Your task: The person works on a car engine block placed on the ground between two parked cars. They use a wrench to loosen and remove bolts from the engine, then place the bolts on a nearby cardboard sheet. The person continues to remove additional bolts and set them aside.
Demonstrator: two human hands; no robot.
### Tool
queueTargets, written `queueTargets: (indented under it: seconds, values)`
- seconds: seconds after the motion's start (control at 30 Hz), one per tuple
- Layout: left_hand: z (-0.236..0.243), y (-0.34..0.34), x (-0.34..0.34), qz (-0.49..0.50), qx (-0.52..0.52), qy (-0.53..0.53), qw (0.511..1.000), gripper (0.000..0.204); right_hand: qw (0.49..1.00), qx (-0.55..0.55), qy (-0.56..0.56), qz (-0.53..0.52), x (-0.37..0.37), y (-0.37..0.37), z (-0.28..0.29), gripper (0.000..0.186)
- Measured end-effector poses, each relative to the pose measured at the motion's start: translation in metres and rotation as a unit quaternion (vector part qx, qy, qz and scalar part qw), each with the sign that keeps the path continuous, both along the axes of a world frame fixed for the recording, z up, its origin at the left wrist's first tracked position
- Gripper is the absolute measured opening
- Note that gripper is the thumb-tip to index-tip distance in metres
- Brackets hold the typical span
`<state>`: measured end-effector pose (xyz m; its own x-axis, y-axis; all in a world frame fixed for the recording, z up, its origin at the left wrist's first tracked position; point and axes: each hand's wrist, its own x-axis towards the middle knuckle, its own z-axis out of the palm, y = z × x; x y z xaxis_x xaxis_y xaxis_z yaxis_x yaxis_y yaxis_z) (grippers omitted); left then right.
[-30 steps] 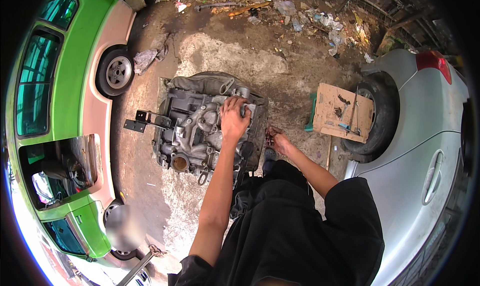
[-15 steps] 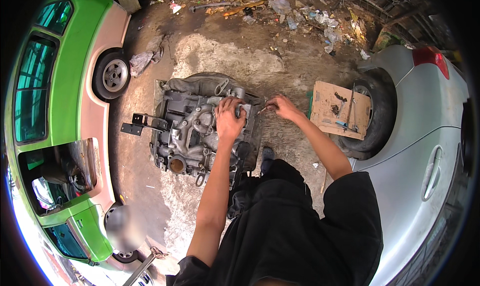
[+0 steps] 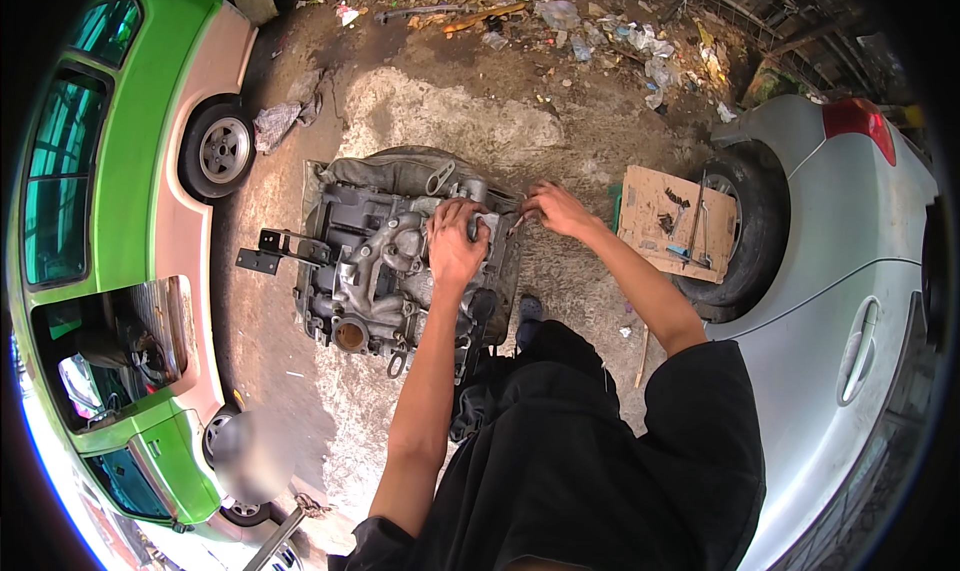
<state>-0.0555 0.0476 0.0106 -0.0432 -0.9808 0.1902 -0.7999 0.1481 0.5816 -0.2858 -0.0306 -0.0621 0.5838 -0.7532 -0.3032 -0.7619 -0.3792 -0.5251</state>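
Note:
A grey metal engine (image 3: 375, 261) lies on the ground in front of me, its intake pipes and a round brown-rimmed opening facing up. My left hand (image 3: 457, 246) lies on its right part, fingers and thumb curled round a pale metal piece (image 3: 487, 229). Just beyond the engine's right edge, my right hand (image 3: 553, 209) is closed in a pinch. A thin, short piece (image 3: 515, 225) reaches from its fingertips toward the engine's side; its kind is too small to tell.
On the right, a cardboard sheet (image 3: 655, 211) with small dark parts and long tools leans by the wheel (image 3: 755, 231) of a silver car (image 3: 840, 221). A green and pink vehicle (image 3: 165, 171) stands left. A black bracket (image 3: 262, 253) juts from the engine's left. Litter (image 3: 650, 46) lies at the back.
My right hand has shifted slightly left, and its fingertips are now nearer the engine's edge. My left hand keeps its place on the engine. The whole view has moved a little.

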Motion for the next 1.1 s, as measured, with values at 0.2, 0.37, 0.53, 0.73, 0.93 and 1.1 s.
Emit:
queueTargets:
  seconds: [0.2,0.37,0.53,0.73,0.93,1.1]
  values:
    - [-0.001,0.0,0.0,0.0,0.0,-0.001,1.0,0.022,0.997,-0.062,-0.033,-0.008,-0.001,0.012,-0.006,0.033]
    - [0.0,0.0,-0.001,0.003,-0.005,-0.002,1.0,0.02,0.999,-0.035,0.03,-0.02,0.003,0.018,0.004,0.039]
    - [0.0,0.001,-0.001,0.002,-0.01,0.002,1.0,0.02,0.997,-0.053,0.045,-0.013,0.003,0.023,0.018,0.039]
    - [0.0,0.001,-0.001,0.0,-0.012,0.001,1.0,0.02,0.998,-0.016,0.008,-0.062,0.005,0.03,0.001,0.035]
    - [0.0,0.001,-0.001,-0.001,-0.009,-0.006,1.0,0.021,0.994,-0.039,-0.054,-0.091,0.004,0.034,-0.025,0.024]
    - [0.0,0.0,-0.001,0.002,-0.011,-0.006,1.0,0.021,0.983,0.042,-0.112,-0.143,0.0,0.034,-0.049,0.014]
